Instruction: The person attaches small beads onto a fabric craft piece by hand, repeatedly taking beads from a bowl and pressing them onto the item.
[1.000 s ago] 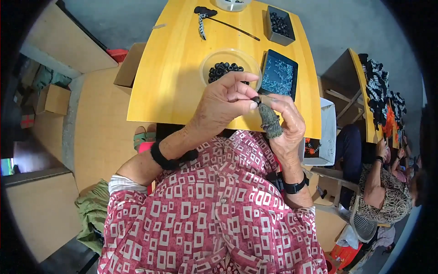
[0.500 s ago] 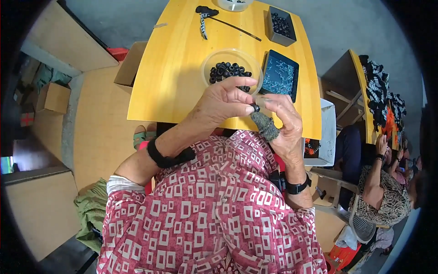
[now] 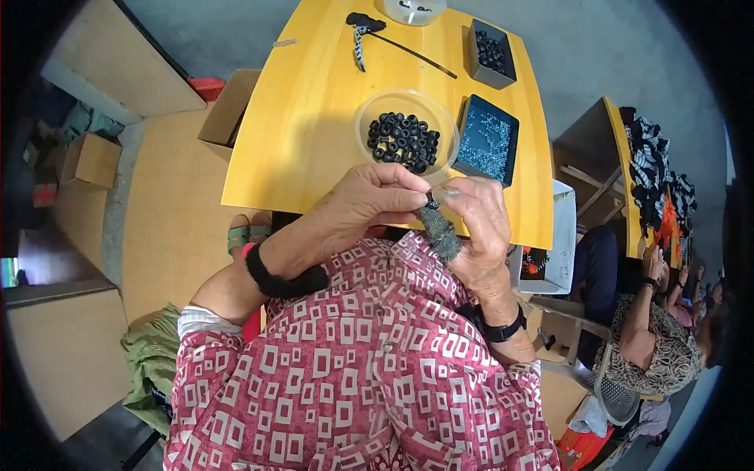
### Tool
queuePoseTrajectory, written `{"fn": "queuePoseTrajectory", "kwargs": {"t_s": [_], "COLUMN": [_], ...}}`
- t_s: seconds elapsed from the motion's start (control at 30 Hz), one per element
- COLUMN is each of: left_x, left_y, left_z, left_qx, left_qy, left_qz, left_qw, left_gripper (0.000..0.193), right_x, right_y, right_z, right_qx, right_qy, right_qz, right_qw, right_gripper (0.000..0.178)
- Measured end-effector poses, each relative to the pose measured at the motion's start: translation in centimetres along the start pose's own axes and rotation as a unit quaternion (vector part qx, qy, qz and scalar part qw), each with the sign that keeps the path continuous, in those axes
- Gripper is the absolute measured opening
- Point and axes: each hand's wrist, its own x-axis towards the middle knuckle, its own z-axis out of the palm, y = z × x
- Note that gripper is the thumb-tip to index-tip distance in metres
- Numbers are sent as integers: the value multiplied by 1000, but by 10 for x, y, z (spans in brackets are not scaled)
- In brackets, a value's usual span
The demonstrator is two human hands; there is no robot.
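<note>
My right hand (image 3: 477,224) is closed around a grey-green fuzzy bundle (image 3: 441,234), its thumb and index finger bent near the top end. A small black bead (image 3: 431,202) sits at that upper end. The thumb and index finger of my left hand (image 3: 375,200) pinch together right at the bead. Fingertips partly hide the bead, so I cannot tell how it is attached. Just beyond my hands, a clear round bowl (image 3: 361,118) holds many black beads (image 3: 404,140).
Right of the bowl lies a dark tray (image 3: 512,149) with small bluish beads. A grey box (image 3: 493,79) of black beads, a thin stick (image 3: 412,55) and another clear tub (image 3: 415,11) stand farther back on the yellow table (image 3: 306,102). Another person's arm (image 3: 640,330) shows at the right.
My left index finger has come down from a raised position to meet the thumb at the bead. Both hands sit slightly lower, uncovering more beads in the bowl. The whole view has shifted a little.
</note>
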Motion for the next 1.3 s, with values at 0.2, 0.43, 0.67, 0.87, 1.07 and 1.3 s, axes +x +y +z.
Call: {"fn": "queuePoseTrajectory", "kwargs": {"t_s": [0.2,0.43,0.67,0.87,1.07,1.3], "left_x": [-5,-8,-21,-24,-24,-25], "left_y": [2,-3,16,28,29,28], "left_z": [-5,-13,-26,-36,-41,-45], "left_qx": [41,-52,-42,-72,-83,-108], "left_qy": [11,-5,-1,36,22,25], "left_qz": [-27,-9,21,91,110,119], "left_qw": [999,999,999,993,990,987], "left_gripper": [19,21,21,23,26,27], "right_x": [4,9,30,52,65,68], "right_y": [-4,-5,12,42,63,73], "right_z": [4,10,-9,-5,21,34], "right_qx": [-2,55,175,22,-84,-194], "right_qy": [-8,-37,-29,-176,-285,-323], "right_qz": [-8,-1,147,124,26,1], "right_qw": [1000,998,973,976,955,926], "right_gripper": [31,29,25,22,32,29]}}
